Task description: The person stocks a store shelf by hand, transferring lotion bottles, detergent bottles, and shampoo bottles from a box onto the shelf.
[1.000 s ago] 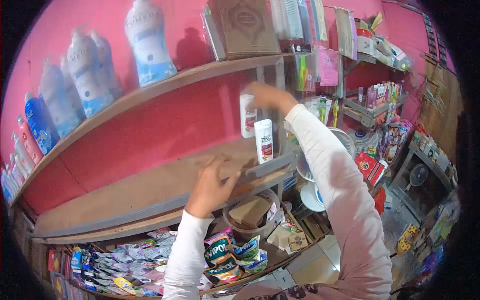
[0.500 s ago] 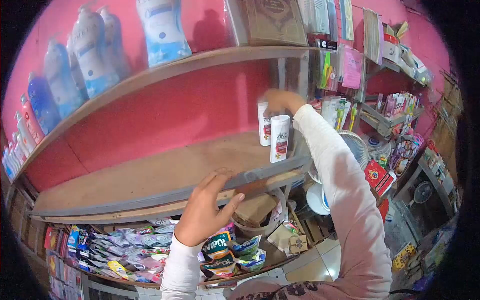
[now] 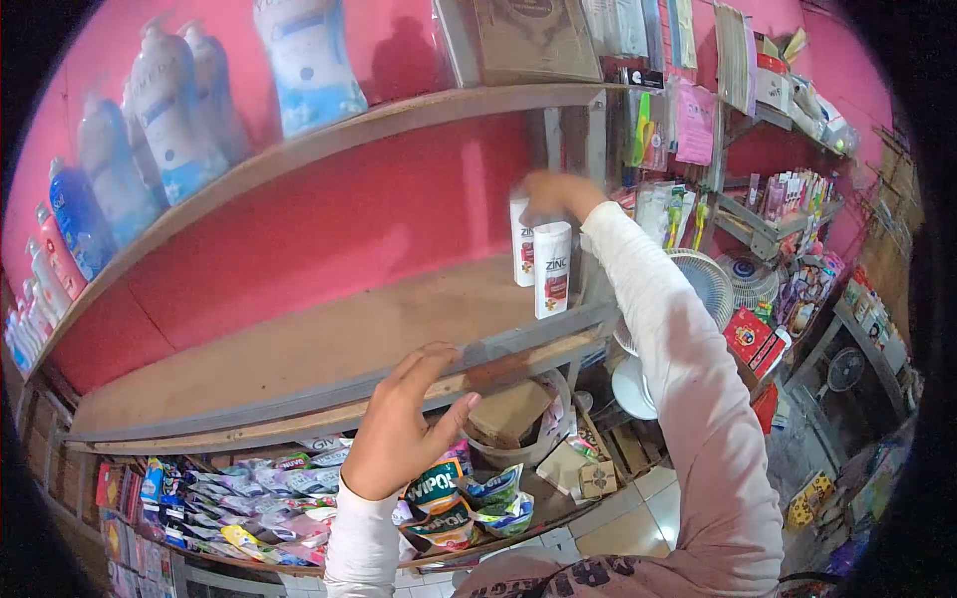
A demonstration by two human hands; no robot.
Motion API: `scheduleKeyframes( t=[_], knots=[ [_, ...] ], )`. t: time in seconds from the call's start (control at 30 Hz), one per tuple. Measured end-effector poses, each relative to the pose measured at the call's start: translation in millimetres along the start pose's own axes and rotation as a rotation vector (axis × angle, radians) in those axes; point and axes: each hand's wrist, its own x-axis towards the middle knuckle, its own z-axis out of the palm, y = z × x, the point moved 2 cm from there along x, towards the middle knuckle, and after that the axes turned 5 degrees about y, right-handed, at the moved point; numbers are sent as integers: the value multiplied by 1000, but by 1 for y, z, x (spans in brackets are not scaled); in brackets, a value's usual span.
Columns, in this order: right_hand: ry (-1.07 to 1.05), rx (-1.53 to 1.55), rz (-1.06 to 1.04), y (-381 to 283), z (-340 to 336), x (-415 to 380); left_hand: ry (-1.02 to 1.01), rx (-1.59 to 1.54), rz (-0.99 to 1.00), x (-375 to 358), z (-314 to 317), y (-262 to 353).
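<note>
Two white ZINC bottles stand upright at the right end of the middle shelf [image 3: 329, 324]. My right hand [image 3: 558, 196] is at the top of the rear bottle [image 3: 522, 249], fingers curled down over it; the fingertips are blurred, and whether they grip it cannot be made out. Just in front and to the right stands the other bottle [image 3: 551, 271], its label facing me. My left hand [image 3: 404, 429] is held before the shelf's front edge with fingers apart and nothing in it.
Large pump bottles [image 3: 179, 110] line the upper shelf [image 3: 399, 118]. Below lie many sachets [image 3: 259, 498], Wipol packs [image 3: 436, 498] and a basket with a box [image 3: 508, 414]. Fans [image 3: 698, 284] and a red box [image 3: 755, 342] are at the right.
The view has shifted slightly. My right hand stays at the rear bottle's top, and my left hand remains spread near the shelf edge.
</note>
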Motion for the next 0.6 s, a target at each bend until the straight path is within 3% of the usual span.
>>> scheduleKeyframes(
  t=[0.2, 0.33, 0.4, 0.53, 0.6],
  knots=[
    [75, 15, 131, -15, -21, -14, 28, 5, -58, -15, -5, 6],
    [285, 36, 8, -8, -27, -38, 3, -75, -53, -33, -3, 13],
    [353, -26, -66, -17, -42, -73, -42, -141, -70, -49, 2, 13],
    [530, 260, -70, -35, -47, -174, -254, -342, -77, -81, 25, -3],
    [615, 260, -118, -38, -27, -226, -351, -409, -98, -94, 36, -13]
  ],
)
